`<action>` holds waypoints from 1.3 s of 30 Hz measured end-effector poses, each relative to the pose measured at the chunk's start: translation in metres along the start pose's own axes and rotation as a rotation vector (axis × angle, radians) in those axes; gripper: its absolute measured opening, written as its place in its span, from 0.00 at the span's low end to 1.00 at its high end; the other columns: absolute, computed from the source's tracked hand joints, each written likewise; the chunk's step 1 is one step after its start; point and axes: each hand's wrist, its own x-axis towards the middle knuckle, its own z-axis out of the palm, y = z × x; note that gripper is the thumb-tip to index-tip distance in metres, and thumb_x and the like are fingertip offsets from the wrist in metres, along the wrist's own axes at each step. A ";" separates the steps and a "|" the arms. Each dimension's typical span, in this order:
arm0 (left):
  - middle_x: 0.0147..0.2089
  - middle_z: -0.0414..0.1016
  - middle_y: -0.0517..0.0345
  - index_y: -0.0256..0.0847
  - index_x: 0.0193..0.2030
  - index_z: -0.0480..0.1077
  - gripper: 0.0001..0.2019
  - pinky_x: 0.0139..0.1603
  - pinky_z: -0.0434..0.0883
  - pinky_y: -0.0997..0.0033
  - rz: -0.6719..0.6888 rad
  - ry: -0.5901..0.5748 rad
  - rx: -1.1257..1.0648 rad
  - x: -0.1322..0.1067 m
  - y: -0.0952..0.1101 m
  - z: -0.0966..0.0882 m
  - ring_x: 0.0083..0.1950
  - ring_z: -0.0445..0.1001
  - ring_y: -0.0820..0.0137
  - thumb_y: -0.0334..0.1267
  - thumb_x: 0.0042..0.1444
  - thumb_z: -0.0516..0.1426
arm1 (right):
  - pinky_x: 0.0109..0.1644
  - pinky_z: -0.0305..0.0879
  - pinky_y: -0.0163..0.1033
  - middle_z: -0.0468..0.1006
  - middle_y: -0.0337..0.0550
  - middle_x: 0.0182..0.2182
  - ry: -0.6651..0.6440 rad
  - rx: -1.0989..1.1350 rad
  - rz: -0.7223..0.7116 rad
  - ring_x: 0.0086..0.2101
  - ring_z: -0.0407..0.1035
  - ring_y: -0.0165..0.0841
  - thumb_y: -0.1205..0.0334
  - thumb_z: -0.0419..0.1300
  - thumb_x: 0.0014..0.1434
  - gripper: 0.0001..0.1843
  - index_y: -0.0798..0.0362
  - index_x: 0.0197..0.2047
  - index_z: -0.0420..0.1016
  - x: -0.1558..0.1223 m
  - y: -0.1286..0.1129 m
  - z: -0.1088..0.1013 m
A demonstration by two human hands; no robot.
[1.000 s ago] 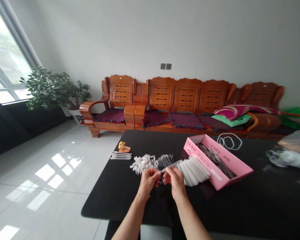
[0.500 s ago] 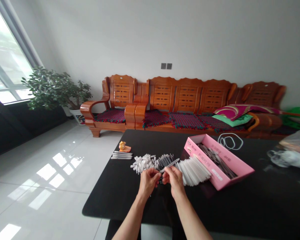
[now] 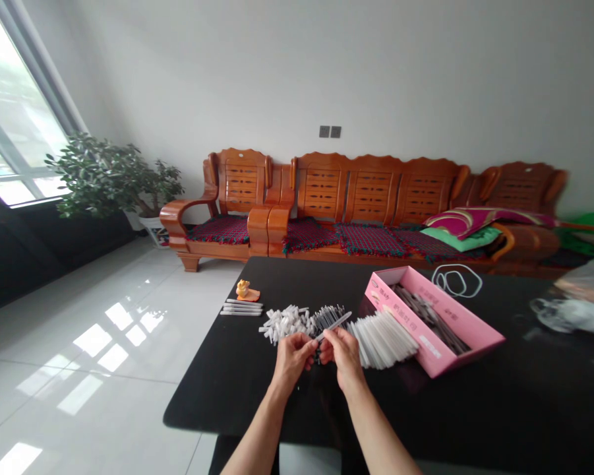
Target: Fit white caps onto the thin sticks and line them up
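Over the near part of the black table, my left hand (image 3: 291, 359) and my right hand (image 3: 345, 356) come close together, both closed on a slim whitish pen (image 3: 341, 320). It slants up to the right. My left fingers pinch its lower end; my right fingers grip it farther along, and its upper end sticks out. Just beyond my left hand lies a heap of short white pen caps (image 3: 285, 321). Thin dark refills (image 3: 327, 316) are bunched behind the pen, partly covered by my hands. A row of translucent white barrels (image 3: 384, 340) spreads right of my right hand.
A pink box (image 3: 428, 353) holding dark sticks stands on the table (image 3: 227, 389) to the right. Several pens (image 3: 241, 307) lie side by side at left, near a small yellow figurine (image 3: 243, 288). A white cord loop (image 3: 455, 281) and a plastic bag (image 3: 586, 290) are farther right.
The pen and my right hand have shifted slightly left, toward my left hand. Both hands keep their hold; the piles and box look unchanged.
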 end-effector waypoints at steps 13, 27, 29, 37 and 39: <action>0.21 0.71 0.58 0.34 0.26 0.71 0.21 0.16 0.63 0.80 -0.071 -0.031 -0.098 -0.004 0.005 -0.002 0.18 0.66 0.77 0.54 0.47 0.63 | 0.13 0.60 0.30 0.73 0.37 0.15 -0.022 -0.044 0.019 0.12 0.64 0.27 0.51 0.62 0.48 0.15 0.55 0.24 0.71 0.005 -0.003 0.005; 0.22 0.73 0.57 0.36 0.31 0.74 0.20 0.20 0.66 0.76 0.071 0.017 0.188 -0.002 0.014 -0.017 0.21 0.70 0.71 0.55 0.52 0.58 | 0.14 0.63 0.31 0.74 0.37 0.15 -0.013 -0.040 0.059 0.13 0.68 0.29 0.55 0.60 0.48 0.11 0.55 0.24 0.69 0.006 -0.008 0.004; 0.23 0.74 0.57 0.37 0.35 0.76 0.18 0.21 0.68 0.75 0.100 0.148 0.283 0.002 0.020 -0.030 0.22 0.72 0.70 0.52 0.52 0.58 | 0.17 0.67 0.32 0.76 0.39 0.17 -0.014 -0.028 0.081 0.16 0.71 0.31 0.57 0.60 0.47 0.09 0.55 0.25 0.69 0.007 -0.009 0.002; 0.22 0.74 0.60 0.41 0.33 0.77 0.07 0.28 0.65 0.76 0.023 0.251 0.706 0.005 0.013 -0.060 0.24 0.73 0.71 0.36 0.51 0.58 | 0.16 0.66 0.30 0.76 0.38 0.16 -0.025 -0.040 0.112 0.16 0.72 0.31 0.60 0.62 0.44 0.08 0.55 0.27 0.70 0.003 -0.008 0.002; 0.26 0.76 0.58 0.41 0.32 0.78 0.06 0.32 0.65 0.76 0.048 0.198 0.816 0.002 0.008 -0.058 0.28 0.74 0.70 0.35 0.51 0.58 | 0.15 0.65 0.30 0.76 0.38 0.16 -0.023 -0.045 0.109 0.16 0.71 0.31 0.59 0.62 0.45 0.09 0.56 0.28 0.71 0.003 -0.007 0.002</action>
